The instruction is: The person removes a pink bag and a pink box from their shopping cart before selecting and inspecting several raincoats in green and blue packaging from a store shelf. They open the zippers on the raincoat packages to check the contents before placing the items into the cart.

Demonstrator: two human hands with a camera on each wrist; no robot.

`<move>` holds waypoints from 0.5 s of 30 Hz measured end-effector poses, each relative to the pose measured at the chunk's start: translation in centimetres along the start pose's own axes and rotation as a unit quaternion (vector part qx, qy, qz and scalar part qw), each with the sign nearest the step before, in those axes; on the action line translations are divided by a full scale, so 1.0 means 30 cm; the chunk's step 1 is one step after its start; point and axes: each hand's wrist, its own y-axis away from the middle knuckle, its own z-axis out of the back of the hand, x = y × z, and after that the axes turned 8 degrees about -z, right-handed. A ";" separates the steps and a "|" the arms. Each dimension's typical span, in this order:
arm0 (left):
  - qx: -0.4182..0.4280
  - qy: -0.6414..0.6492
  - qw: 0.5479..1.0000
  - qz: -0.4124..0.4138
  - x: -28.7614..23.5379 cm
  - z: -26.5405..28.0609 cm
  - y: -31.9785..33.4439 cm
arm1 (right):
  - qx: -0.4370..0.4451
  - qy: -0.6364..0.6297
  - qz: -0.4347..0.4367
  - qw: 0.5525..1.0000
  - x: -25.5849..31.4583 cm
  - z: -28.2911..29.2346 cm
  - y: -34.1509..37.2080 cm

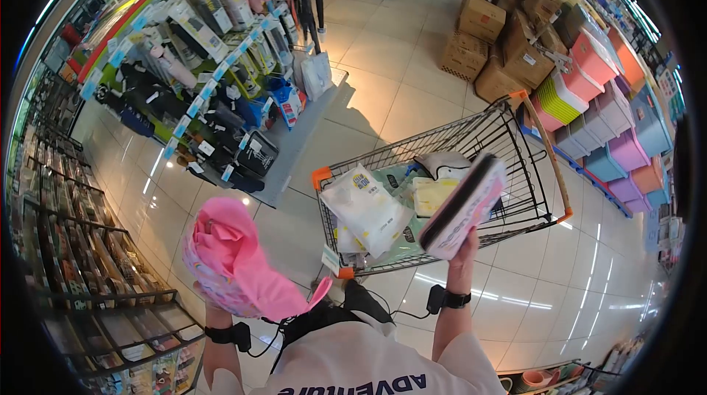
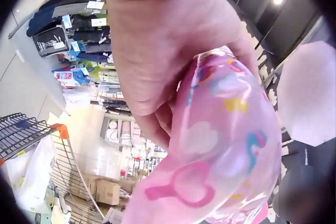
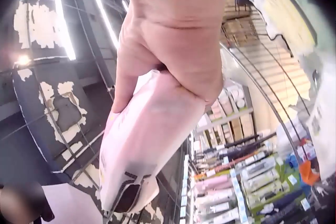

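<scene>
My left hand (image 2: 152,45) grips a bundled pink plastic item printed with hearts, stars and rainbows (image 2: 226,140). In the head view this pink bundle (image 1: 236,262) hides most of that hand, and a smooth pink flap trails from it to the right. With the right hand (image 1: 464,251) I hold a long pink-and-white package (image 1: 460,211) with a dark edge strip and lettering, tilted up over the shopping cart (image 1: 434,146). In the right wrist view, thumb and fingers of the right hand (image 3: 168,50) clasp one end of the package (image 3: 152,129).
Inside the cart lie a white bag (image 1: 364,207), a yellow-labelled packet (image 1: 433,195) and a grey-and-white item (image 1: 445,165). An umbrella shelf (image 1: 213,93) stands at left front. Cardboard boxes (image 1: 526,45) and coloured storage bins (image 1: 618,133) line the right. A hanging-goods rack (image 1: 88,262) is near my left.
</scene>
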 end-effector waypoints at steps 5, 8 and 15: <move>-0.023 -0.017 0.999 -0.025 -0.063 0.058 0.171 | 0.029 0.088 -0.052 0.994 -0.241 -0.387 0.050; -0.022 -0.020 0.999 -0.025 -0.089 0.094 0.246 | 0.039 0.130 -0.075 0.988 -0.357 -0.489 0.112; 0.030 -0.037 0.999 0.002 -0.111 0.091 0.281 | 0.017 0.220 -0.119 0.968 -0.476 -0.621 0.253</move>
